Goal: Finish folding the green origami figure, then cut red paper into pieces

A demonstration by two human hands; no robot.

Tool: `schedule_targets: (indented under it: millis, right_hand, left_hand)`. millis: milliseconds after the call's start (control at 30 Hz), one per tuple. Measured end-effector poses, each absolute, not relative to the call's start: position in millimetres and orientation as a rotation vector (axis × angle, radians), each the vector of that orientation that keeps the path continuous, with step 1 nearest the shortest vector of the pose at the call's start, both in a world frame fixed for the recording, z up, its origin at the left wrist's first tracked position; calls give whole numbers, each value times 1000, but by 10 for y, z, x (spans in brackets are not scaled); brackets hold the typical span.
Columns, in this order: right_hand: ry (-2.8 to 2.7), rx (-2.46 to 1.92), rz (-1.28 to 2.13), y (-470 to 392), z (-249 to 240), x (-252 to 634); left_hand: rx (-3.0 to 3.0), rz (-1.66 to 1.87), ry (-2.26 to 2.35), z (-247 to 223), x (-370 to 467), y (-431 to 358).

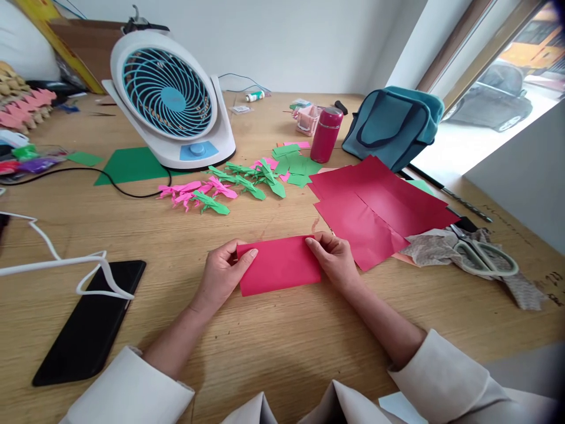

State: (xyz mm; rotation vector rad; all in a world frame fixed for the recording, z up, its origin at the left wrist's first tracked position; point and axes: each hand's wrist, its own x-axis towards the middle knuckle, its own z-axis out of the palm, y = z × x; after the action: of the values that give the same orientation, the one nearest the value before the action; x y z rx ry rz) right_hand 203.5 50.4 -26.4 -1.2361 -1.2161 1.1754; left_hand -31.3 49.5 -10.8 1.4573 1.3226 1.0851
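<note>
A red rectangular piece of paper is held up just over the wooden table between both hands. My left hand pinches its upper left corner, thumb on the front. At the upper right corner, my right hand pinches it the same way, with fingers behind the sheet. Larger red sheets lie overlapping to the right of my right hand. Beyond the held paper are folded green paper figures and pink ones.
A white fan stands at the back left. A black phone with a white cable lies at left. Green paper pieces, a red bottle and a teal bag are behind. Scissors rest on crumpled material at right.
</note>
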Motion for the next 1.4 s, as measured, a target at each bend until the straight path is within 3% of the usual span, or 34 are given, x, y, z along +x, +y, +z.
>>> schedule_targets:
  millis: [533, 733, 1400]
  right_hand:
    - [-1414, -1361, 1028, 474, -251, 2066]
    - [-1449, -1315, 1137, 444, -209, 2003]
    - [-1382, -1243, 1400, 467, -165, 2023]
  left_hand:
    - [1666, 843, 1276, -57, -384, 532]
    - [1929, 821, 1302, -2, -341, 505]
    - [1902, 760, 1255, -36, -287, 470]
